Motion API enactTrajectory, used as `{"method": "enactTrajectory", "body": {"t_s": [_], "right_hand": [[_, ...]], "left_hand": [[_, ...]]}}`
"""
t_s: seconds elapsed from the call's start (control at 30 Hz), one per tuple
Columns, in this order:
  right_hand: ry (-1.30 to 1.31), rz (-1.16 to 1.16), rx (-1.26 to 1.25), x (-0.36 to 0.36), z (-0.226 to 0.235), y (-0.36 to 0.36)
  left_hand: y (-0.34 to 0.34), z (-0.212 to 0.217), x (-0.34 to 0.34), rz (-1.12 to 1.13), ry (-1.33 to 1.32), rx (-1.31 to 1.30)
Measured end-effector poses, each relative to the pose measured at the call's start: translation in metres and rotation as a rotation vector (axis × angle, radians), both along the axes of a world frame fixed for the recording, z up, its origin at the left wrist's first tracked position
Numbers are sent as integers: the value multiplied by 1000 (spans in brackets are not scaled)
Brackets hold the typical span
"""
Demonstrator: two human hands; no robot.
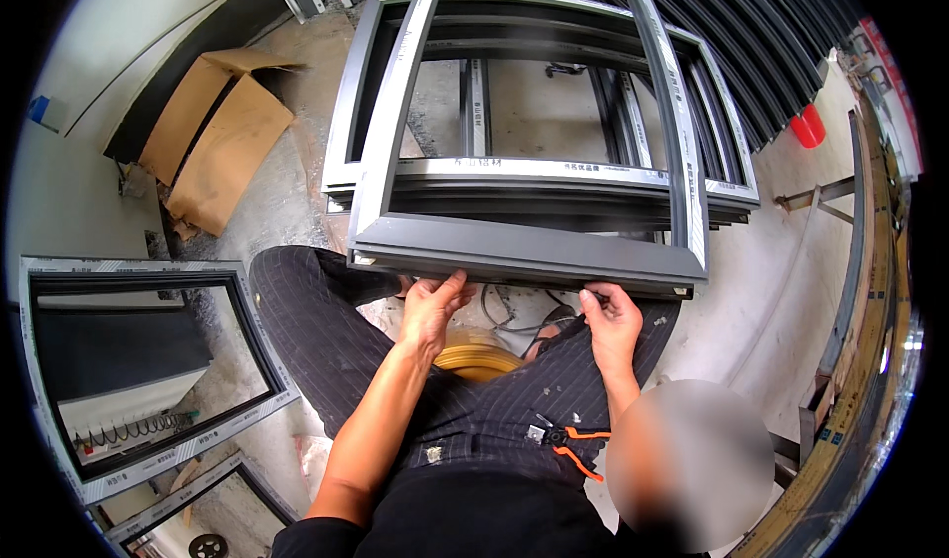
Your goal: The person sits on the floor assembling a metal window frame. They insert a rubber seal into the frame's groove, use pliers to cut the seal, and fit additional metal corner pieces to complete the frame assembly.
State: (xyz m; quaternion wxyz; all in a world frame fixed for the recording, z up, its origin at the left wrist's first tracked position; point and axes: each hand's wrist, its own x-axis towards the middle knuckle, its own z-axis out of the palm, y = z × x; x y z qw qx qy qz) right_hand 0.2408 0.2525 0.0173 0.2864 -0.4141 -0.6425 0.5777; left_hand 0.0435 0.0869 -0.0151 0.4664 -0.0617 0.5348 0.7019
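Note:
A grey metal window frame [524,244] lies tilted on a stack of similar frames in front of me, its near rail above my knees. My left hand [432,313] is closed at the left part of that rail, thumb and fingers at its lower edge. Further right, my right hand [610,323] grips the same edge with bent fingers. The undersides of the rail and some fingertips are hidden. Pliers with orange handles [573,443] rest on my lap, near my right forearm.
Stacked frames [341,113] stand beneath. At left are an open cardboard box [227,153] and another frame [262,345] leaning beside my leg. Dark metal profiles [732,34] and a red cup-like object [808,126] are at far right. A yellow round seat or bucket [479,360] shows between my legs.

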Motion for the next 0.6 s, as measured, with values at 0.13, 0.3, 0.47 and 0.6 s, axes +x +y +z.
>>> {"method": "enactTrajectory", "body": {"t_s": [0.13, 0.3, 0.47, 0.6], "right_hand": [[-232, 36, 355, -3, 16, -1], [-280, 60, 656, -1, 13, 3], [-320, 89, 813, -2, 14, 5], [-329, 105, 829, -1, 12, 7]], "left_hand": [[0, -2, 2, -8, 10, -28], [17, 14, 15, -20, -128, -6], [19, 4, 17, -23, -57, 22], [28, 19, 24, -60, -195, -6]]}}
